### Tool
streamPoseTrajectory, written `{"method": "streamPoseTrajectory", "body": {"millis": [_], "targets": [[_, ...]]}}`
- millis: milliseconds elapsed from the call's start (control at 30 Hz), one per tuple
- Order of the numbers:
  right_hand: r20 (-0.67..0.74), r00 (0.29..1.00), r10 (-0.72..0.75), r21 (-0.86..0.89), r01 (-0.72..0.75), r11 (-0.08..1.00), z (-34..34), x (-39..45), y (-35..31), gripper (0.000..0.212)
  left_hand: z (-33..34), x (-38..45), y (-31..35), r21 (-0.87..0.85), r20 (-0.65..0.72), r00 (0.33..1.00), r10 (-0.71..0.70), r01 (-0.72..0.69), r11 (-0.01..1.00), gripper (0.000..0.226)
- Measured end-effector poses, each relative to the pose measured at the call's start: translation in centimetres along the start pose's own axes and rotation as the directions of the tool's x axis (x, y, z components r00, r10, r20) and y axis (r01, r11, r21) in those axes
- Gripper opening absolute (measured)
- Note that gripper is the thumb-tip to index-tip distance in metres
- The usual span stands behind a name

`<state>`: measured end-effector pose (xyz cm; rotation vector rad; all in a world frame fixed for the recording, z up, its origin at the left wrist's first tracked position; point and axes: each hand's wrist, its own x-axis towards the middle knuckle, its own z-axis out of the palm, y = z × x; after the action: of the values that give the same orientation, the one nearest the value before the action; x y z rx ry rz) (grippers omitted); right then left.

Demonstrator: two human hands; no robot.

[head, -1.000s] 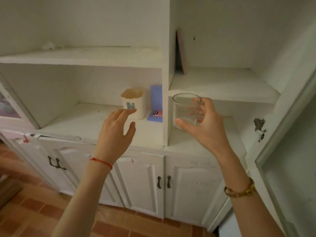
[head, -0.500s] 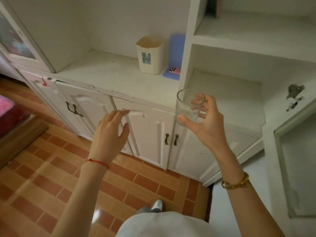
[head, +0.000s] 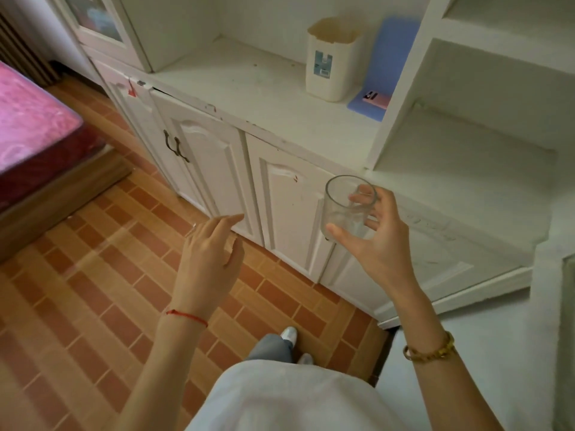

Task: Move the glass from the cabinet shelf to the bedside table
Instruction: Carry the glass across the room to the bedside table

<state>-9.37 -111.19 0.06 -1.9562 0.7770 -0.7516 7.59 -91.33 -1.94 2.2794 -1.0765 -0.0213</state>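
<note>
A clear, empty drinking glass (head: 343,202) is held upright in my right hand (head: 378,241), thumb on its near side and fingers behind it. It hangs in the air in front of the white cabinet's lower doors (head: 289,209), below and clear of the cabinet shelf (head: 460,169). My left hand (head: 210,259) floats empty to the left, fingers loosely apart, over the brick-tiled floor. No bedside table is in view.
A cream plastic bin (head: 331,62), a blue board (head: 390,62) and a pink phone (head: 375,99) stand on the cabinet counter. A bed with a pink mattress (head: 34,126) lies at the left. An open cabinet door (head: 557,306) sits at the right edge. My feet show below.
The view has swung down and left, away from the shelves, bringing the bed into sight. My right hand has carried the glass out of the shelf and down in front of the lower doors.
</note>
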Motion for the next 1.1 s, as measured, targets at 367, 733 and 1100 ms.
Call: {"method": "streamPoseTrajectory", "body": {"millis": [367,733,1100], "targets": [[0.213,0.972,-0.102,0.033,0.097,0.995,7.4,5.5,-0.8,0.072,-1.3,0.0,-4.4,0.030,-0.107,0.968,-0.229,0.233,0.972,0.036],[0.496,0.826,-0.270,0.134,0.234,0.963,21.2,15.2,-5.4,0.074,-5.1,2.5,-12.2,0.041,-0.351,0.810,-0.470,0.514,0.857,0.034],[0.628,0.685,-0.368,0.263,0.258,0.930,33.8,20.2,-10.3,0.074,-10.7,6.2,-20.2,0.025,-0.449,0.681,-0.579,0.657,0.754,0.036]]}}
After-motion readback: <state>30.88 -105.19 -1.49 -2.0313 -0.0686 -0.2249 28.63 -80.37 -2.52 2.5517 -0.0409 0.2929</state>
